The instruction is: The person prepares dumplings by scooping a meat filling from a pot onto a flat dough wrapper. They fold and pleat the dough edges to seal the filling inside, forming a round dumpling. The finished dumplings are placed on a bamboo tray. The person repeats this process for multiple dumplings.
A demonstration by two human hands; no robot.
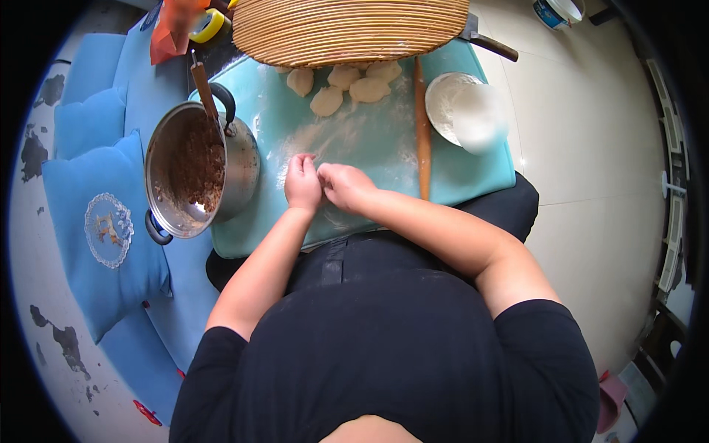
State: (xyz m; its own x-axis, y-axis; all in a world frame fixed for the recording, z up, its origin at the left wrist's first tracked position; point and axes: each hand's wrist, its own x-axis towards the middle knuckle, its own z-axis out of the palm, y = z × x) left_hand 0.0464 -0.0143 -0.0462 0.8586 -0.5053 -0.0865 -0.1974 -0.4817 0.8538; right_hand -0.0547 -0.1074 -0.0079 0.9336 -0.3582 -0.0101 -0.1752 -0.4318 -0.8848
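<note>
My left hand (pixel 301 184) and my right hand (pixel 346 186) meet above the near part of a floured pale-green table top (pixel 262 199). Both have curled fingers pressed close together; whatever lies between them is hidden. Beyond them, several flattened dough pieces (pixel 327 101) rest on the flour, some partly under a round slatted tray (pixel 351 33). To the left stands a steel pot (pixel 240 166) with brown filling (pixel 199 166) inside and a wooden-handled utensil (pixel 204 90) leaning in it. A wooden rolling pin (pixel 422 133) lies lengthwise to the right of my hands.
Right of the rolling pin sits a white bowl of flour (pixel 443 103), partly blurred. A dark-handled flat blade (pixel 493 46) sticks out beside the tray. A blue sofa with a cushion (pixel 111 236) borders the left; yellow tape (pixel 208 26) lies at the far left, a bucket (pixel 559 13) far right.
</note>
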